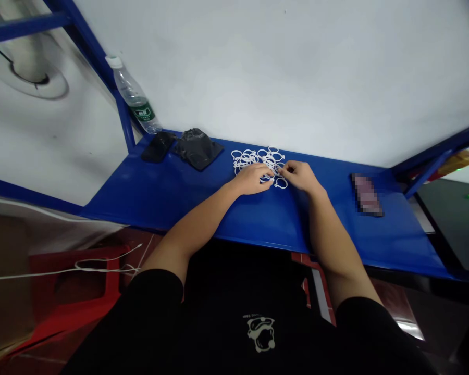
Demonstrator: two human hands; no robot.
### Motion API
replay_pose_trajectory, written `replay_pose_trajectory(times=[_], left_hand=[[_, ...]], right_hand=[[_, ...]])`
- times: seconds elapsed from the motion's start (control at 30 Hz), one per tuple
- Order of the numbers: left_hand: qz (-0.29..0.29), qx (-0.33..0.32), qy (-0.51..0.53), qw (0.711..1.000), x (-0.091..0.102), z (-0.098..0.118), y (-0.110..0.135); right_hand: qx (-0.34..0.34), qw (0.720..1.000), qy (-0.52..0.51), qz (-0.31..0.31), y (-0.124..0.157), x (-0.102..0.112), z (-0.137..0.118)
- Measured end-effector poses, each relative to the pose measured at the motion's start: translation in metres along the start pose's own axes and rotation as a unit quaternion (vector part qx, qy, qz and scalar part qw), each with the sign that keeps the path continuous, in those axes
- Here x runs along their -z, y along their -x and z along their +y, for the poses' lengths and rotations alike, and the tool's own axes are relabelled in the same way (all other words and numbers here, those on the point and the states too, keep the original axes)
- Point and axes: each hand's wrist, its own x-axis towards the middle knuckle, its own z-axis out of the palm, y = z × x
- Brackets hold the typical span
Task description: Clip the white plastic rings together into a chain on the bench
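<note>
A pile of thin white plastic rings point(245, 156) with small clasp-like tabs lies on the blue metal shelf top point(180, 187). My left hand point(252, 178) is at the near edge of the pile, its thumb and fingers closed around a white ring. Close by on the right, my right hand point(301, 176) has its thumb and forefinger pinched together on a ring at the pile's right side. One loose ring point(281, 183) lies just below, between the two hands. The fingertips hide part of the pile.
To the left are a black pouch point(197, 148), a black phone-like object point(158, 147) and a plastic bottle point(135, 96) leaning on the blue frame. A phone with a blurred screen point(367, 195) lies right. A red stool point(111, 281) and white cable point(62, 272) are below left.
</note>
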Motion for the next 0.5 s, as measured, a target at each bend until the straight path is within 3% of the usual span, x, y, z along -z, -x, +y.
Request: replay_pose_trajectory(times=[0.1, 0.23, 0.37, 0.5], left_hand=[[-0.064, -0.001, -0.001, 0.998, 0.000, 0.001, 0.001], [-0.129, 0.024, 0.010, 0.991, 0.003, 0.001, 0.000], [-0.140, 0.042, 0.016, 0.989, 0.004, -0.002, -0.001], [-0.112, 0.056, 0.003, 0.992, 0.000, -0.005, -0.001]], right_hand=[[-0.036, 0.996, -0.003, -0.081, 0.003, 0.010, 0.009], [-0.014, 0.991, -0.056, -0.122, 0.005, 0.013, 0.013], [0.003, 0.983, -0.075, -0.167, 0.005, 0.008, 0.010], [0.018, 0.982, -0.053, -0.180, 0.003, 0.002, 0.007]])
